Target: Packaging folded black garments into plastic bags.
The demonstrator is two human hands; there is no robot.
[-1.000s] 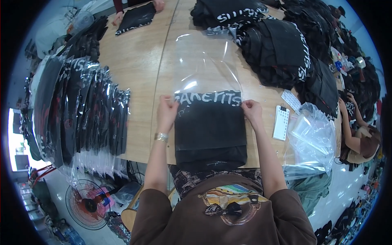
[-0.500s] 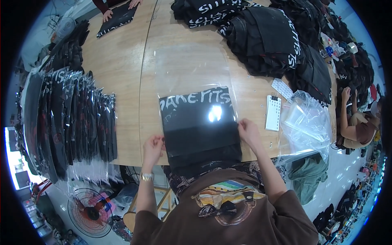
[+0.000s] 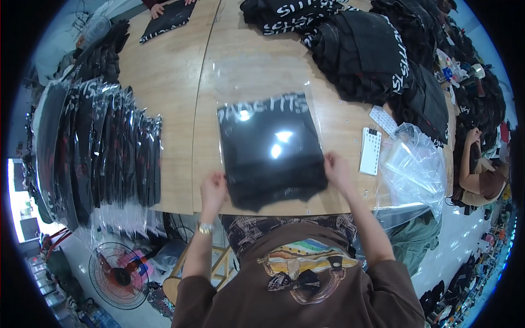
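In front of me a folded black garment (image 3: pixel 262 177) with pale lettering along its far edge lies inside a clear plastic bag (image 3: pixel 257 76). The bag's see-through part stretches beyond the lettering, and bright light glints off it. My left hand (image 3: pixel 214 191) pinches the bag's near left edge, with a watch on that wrist. At the near right edge, the fingers of my right hand (image 3: pixel 337 169) are closed on the bag too. The garment's near side looks uneven and bunched, close to the table edge.
Bagged black garments (image 3: pixel 98 153) stand in a row at left. Folded black garments (image 3: pixel 361 54) pile up at far right. Near my right lie loose clear bags (image 3: pixel 413 169) and a white card pad (image 3: pixel 371 150). A co-worker's hand (image 3: pixel 157 11) rests by another garment (image 3: pixel 167 23); a fan (image 3: pixel 118 276) stands below.
The bag and garment have shifted away from me, so the garment's near edge now lies on the table. Both hands keep to the sides, the left slightly farther right.
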